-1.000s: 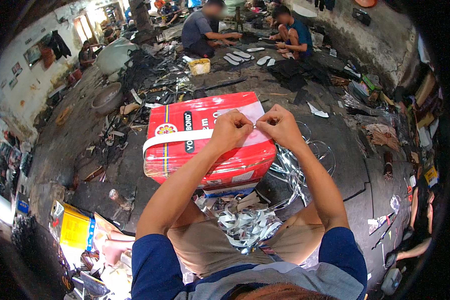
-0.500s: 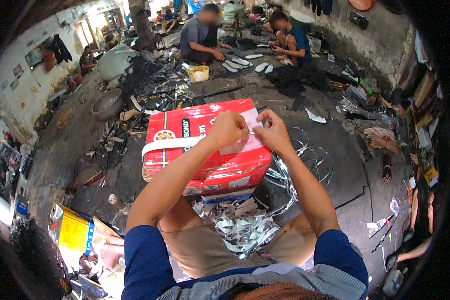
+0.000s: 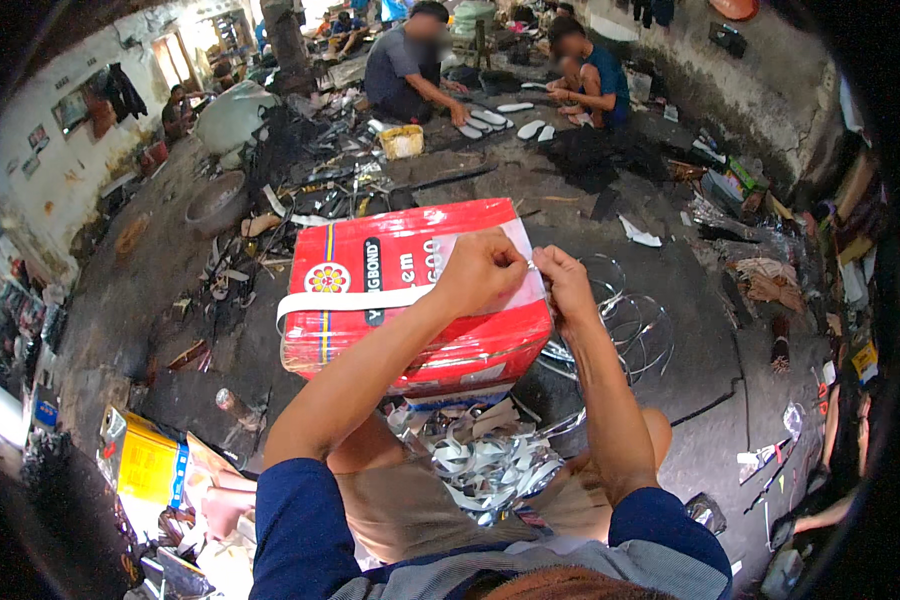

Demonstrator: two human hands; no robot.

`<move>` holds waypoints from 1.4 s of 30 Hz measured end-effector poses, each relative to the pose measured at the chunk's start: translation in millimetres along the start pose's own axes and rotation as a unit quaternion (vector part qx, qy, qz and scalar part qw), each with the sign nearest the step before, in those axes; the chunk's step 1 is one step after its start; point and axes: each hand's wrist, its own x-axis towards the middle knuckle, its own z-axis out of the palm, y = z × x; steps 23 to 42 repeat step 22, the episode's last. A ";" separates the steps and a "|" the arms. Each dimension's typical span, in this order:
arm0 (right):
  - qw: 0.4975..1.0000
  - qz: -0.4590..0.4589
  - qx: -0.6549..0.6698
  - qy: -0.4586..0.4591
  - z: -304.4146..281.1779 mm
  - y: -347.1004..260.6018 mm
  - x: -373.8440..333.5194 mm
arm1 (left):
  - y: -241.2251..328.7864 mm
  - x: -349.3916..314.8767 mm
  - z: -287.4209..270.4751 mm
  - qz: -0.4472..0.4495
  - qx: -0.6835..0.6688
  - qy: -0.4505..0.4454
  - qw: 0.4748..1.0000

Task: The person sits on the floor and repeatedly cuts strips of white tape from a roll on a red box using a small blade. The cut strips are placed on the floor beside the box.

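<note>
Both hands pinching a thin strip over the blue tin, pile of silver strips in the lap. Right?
Not quite: the tin is red, not blue, as the head view shows. The rest holds: left hand and right hand pinch a thin strip over it, and silver strips are piled in the lap.

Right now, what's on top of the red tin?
On the red tin: a white strip across it, the left hand resting there, the right hand at its edge. The surface under the hands is hidden.
</note>
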 end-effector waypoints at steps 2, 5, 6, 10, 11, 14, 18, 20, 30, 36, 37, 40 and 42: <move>0.995 0.059 0.079 0.010 4.1 -1.6 -12.6 | 2.5 1.5 1.6 0.002 0.007 -0.002 1.000; 0.981 0.105 0.163 -0.022 -7.1 3.3 -9.2 | 6.5 6.9 7.8 0.008 -0.021 -0.007 1.000; 0.981 0.107 0.159 -0.027 -8.4 5.6 -10.4 | 6.3 6.2 8.0 -0.015 -0.035 -0.002 0.999; 0.983 0.137 0.115 -0.041 -3.1 -13.2 -10.3 | 4.3 2.5 4.5 0.000 -0.011 0.009 1.000; 0.983 0.150 0.098 -0.043 0.2 -27.4 -8.2 | 2.4 3.9 3.8 0.009 -0.011 0.013 1.000; 0.973 0.004 -0.223 0.056 5.7 -53.5 14.6 | 1.8 7.5 8.4 0.007 -0.010 0.006 1.000; 0.818 -0.160 -0.537 0.128 15.1 -41.7 43.5 | 4.3 6.8 7.2 -0.004 0.003 0.007 1.000; 0.841 -0.134 -0.514 0.102 10.9 -32.8 48.9 | 3.1 5.8 7.2 -0.016 -0.001 0.013 1.000; 0.883 -0.110 -0.449 0.086 3.7 -19.6 51.1 | -0.5 3.9 8.8 -0.022 -0.012 0.004 1.000; 0.883 -0.110 -0.449 0.086 3.7 -19.6 51.1 | -0.5 3.9 8.8 -0.022 -0.012 0.004 1.000; 0.883 -0.110 -0.449 0.086 3.7 -19.6 51.1 | -0.5 3.9 8.8 -0.022 -0.012 0.004 1.000; 0.883 -0.110 -0.449 0.086 3.7 -19.6 51.1 | -0.5 3.9 8.8 -0.022 -0.012 0.004 1.000; 0.883 -0.110 -0.449 0.086 3.7 -19.6 51.1 | -0.5 3.9 8.8 -0.022 -0.012 0.004 1.000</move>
